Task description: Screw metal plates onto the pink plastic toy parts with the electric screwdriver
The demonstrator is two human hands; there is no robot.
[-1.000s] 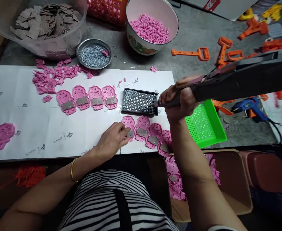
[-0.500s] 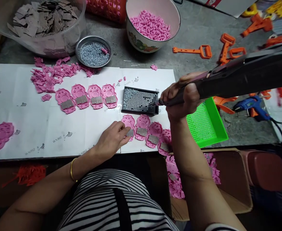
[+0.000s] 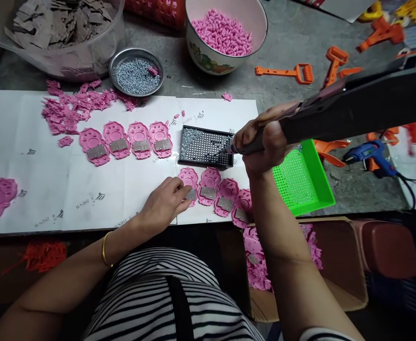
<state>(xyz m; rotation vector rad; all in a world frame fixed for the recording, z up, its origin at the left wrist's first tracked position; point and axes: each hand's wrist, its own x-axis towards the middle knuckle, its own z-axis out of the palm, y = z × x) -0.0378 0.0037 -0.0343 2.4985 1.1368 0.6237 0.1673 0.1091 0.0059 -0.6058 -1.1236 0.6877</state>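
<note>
My right hand [image 3: 265, 144] is wrapped round a long dark electric screwdriver [image 3: 353, 106], whose tip rests at the right edge of a black perforated screw tray [image 3: 204, 148]. My left hand [image 3: 165, 203] lies on the white paper with its fingertips pressing the leftmost pink paw-shaped part [image 3: 189, 182] of a near row of such parts, each with a grey metal plate. A second row of pink parts [image 3: 126, 139] lies to the left of the black tray.
A metal dish of screws [image 3: 136, 75], a bowl of pink beads [image 3: 225, 35] and a tub of brown chips [image 3: 62, 28] stand at the back. A green tray [image 3: 302, 180], orange toy parts [image 3: 300, 73], a blue glue gun [image 3: 369, 154] lie right. A carton of pink parts [image 3: 311, 265] sits below.
The screwdriver tip has crept slightly along the black tray's right edge; the view has shifted a little. My left hand has stayed on the same pink part.
</note>
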